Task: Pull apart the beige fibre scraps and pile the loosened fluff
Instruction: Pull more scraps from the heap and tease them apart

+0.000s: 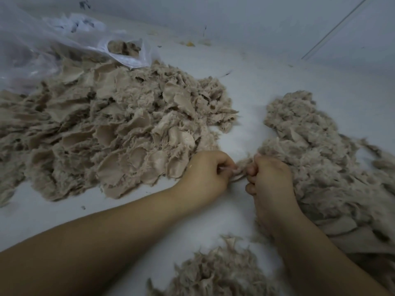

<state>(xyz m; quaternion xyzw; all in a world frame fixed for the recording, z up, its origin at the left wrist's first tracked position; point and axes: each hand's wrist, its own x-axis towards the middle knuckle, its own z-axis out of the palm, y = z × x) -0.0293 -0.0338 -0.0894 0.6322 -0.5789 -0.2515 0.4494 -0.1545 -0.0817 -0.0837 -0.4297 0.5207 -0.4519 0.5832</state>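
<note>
A wide heap of beige fibre scraps (119, 129) covers the left and middle of the white floor. To the right lies a pile of loosened fluff (316, 159), reaching down the right edge. Between the two, my left hand (205, 174) and my right hand (269, 178) both pinch one small beige scrap (240, 171), which stretches between their fingertips just above the floor. A smaller clump of beige fibre (215, 272) sits near the bottom edge between my forearms.
A clear plastic bag (64, 43) holding more beige scraps lies at the back left, partly over the heap. A white wall (256, 20) runs along the back. Bare white floor (252, 99) shows between the heap and the fluff pile.
</note>
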